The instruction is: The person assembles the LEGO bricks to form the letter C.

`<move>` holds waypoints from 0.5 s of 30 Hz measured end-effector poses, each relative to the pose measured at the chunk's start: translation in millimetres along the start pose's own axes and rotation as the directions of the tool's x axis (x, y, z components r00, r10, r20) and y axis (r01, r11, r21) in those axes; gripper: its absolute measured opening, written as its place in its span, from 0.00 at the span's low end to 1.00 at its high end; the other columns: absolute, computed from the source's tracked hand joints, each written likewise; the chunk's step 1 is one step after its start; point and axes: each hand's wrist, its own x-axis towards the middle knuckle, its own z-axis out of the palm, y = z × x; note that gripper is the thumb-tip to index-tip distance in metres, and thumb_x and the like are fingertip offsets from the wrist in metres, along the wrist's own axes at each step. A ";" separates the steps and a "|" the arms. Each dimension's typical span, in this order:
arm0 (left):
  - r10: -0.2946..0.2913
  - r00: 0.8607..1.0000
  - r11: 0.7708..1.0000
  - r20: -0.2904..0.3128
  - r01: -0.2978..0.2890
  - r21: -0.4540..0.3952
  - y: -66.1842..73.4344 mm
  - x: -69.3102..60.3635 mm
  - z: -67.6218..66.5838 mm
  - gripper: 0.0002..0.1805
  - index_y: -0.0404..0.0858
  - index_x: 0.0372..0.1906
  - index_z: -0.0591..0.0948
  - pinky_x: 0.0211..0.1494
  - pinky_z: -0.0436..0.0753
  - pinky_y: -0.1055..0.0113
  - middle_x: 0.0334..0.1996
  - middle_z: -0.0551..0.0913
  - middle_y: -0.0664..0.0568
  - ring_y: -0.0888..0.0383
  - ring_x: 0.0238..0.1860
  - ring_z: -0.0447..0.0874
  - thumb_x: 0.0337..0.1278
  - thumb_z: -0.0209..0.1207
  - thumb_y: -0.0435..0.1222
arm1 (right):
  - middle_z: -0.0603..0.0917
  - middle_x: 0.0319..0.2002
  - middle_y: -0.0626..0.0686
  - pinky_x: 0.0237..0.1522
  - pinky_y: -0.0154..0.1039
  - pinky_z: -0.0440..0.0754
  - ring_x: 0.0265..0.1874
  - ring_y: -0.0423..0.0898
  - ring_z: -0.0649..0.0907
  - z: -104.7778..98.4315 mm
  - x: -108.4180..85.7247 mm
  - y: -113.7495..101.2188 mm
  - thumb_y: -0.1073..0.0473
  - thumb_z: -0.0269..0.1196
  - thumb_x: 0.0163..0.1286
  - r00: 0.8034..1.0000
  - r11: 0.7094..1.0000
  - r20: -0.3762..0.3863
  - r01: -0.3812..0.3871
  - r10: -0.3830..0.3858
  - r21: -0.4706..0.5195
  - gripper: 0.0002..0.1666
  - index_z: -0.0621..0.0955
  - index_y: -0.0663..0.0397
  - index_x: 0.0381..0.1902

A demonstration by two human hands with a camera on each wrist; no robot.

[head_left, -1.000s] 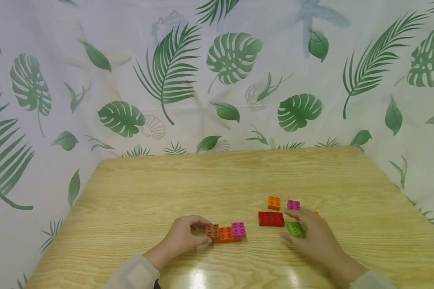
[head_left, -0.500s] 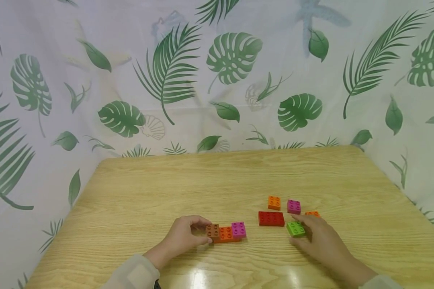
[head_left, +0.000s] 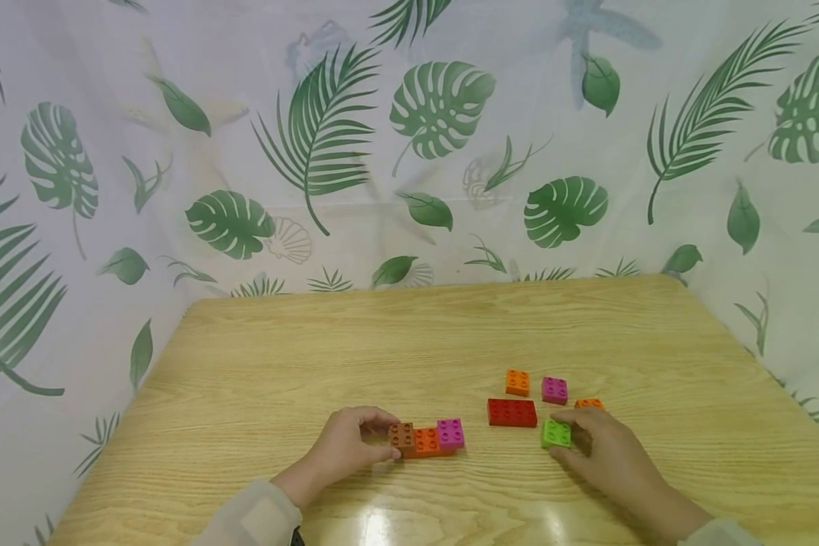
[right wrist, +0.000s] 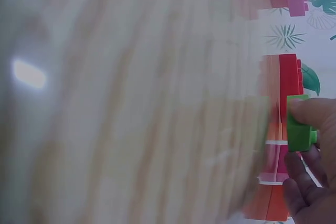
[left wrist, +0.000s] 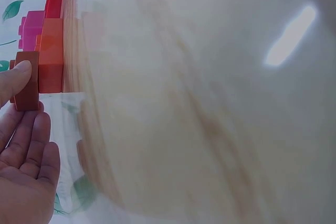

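Observation:
My left hand (head_left: 348,446) holds the brown brick (head_left: 401,437) between thumb and fingers. That brick sits on the left end of a longer orange-red brick (head_left: 426,441), and a pink brick (head_left: 450,434) sits on its right end. Further right, my right hand (head_left: 604,457) pinches a lime-green brick (head_left: 556,434), studs up. In the right wrist view the thumb lies on one side of the green brick (right wrist: 298,124) and fingers on the other; it looks slightly raised from the table. The left wrist view shows the left thumb pressed against the brown brick (left wrist: 27,87).
Behind the green brick lie a long red brick (head_left: 512,412), an orange brick (head_left: 517,382) and a magenta brick (head_left: 555,390). Another orange brick (head_left: 589,403) is partly hidden behind the right hand. A leaf-patterned cloth (head_left: 355,189) surrounds the wooden table (head_left: 314,341).
My right hand has drawn back a little and closed its thumb and fingers on the green brick, which has turned straighter. The left hand and its bricks stay put.

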 end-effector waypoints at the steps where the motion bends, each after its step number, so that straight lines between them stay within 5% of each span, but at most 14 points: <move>1: 0.000 1.000 1.000 0.001 0.000 -0.001 0.1 -0.1 0.0 0.19 0.38 0.45 0.84 0.43 0.80 0.65 0.38 0.84 0.55 0.54 0.41 0.80 0.45 0.73 0.36 | 0.82 0.44 0.54 0.42 0.53 0.80 0.41 0.53 0.81 -0.4 -0.1 -0.6 0.54 0.74 0.53 1.000 1.000 -0.006 0.000 0.000 0.003 0.27 0.81 0.55 0.51; 9: -0.006 1.000 1.000 0.002 0.006 -0.001 0.4 -0.1 -0.1 0.19 0.38 0.45 0.84 0.43 0.80 0.64 0.38 0.84 0.55 0.55 0.41 0.80 0.45 0.73 0.36 | 0.77 0.40 0.46 0.32 0.38 0.82 0.33 0.43 0.77 -0.2 -0.2 -3.8 0.59 0.75 0.51 0.994 0.997 -0.084 0.068 -0.063 0.049 0.27 0.81 0.54 0.51; 15: -0.006 1.000 1.000 0.003 0.006 -0.005 0.2 0.3 0.2 0.19 0.38 0.46 0.83 0.43 0.80 0.65 0.39 0.84 0.55 0.55 0.41 0.80 0.45 0.72 0.36 | 0.78 0.39 0.45 0.32 0.37 0.82 0.34 0.43 0.77 6.9 3.2 -7.3 0.66 0.78 0.42 0.960 0.976 -0.209 0.205 -0.188 0.067 0.30 0.83 0.53 0.47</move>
